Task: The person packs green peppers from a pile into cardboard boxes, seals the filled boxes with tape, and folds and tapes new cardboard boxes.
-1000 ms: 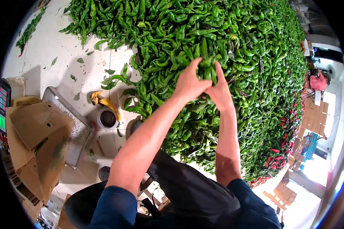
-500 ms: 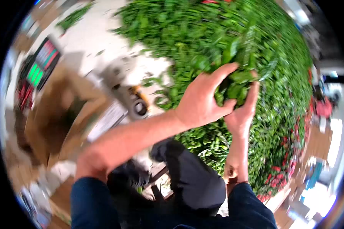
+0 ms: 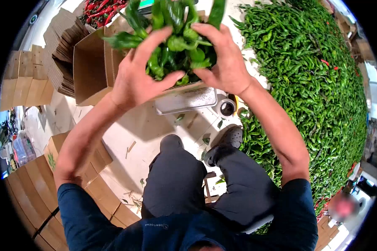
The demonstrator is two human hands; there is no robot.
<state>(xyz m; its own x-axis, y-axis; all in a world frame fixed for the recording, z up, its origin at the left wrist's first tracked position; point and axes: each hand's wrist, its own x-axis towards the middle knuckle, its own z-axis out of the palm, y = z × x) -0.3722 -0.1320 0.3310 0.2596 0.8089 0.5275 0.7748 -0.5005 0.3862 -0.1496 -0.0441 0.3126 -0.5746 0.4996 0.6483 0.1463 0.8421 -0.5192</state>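
Observation:
Between my two hands is a large bunch of green chili peppers (image 3: 182,46), some sticking out past the fingers. My left hand (image 3: 136,79) curves around its left side, and my right hand (image 3: 228,62) around its right. The thumbs press in from the near side. The bunch is over an open cardboard box (image 3: 92,67), most of whose inside is hidden by the hands and peppers. A huge heap of green chili peppers (image 3: 305,88) spreads over the floor to the right, with a few red ones in it.
A shiny metal tray (image 3: 188,103) and a roll of tape (image 3: 227,108) lie just nearer than the box. Folded cardboard (image 3: 58,50) leans on its left; red peppers (image 3: 104,12) lie behind. More cardboard boxes (image 3: 29,184) line the lower left. My shoe (image 3: 232,138) touches the heap's edge.
Both hands have lifted the bunch of green chili peppers off the heap and carried it left over the cardboard box. The view has turned left with them.

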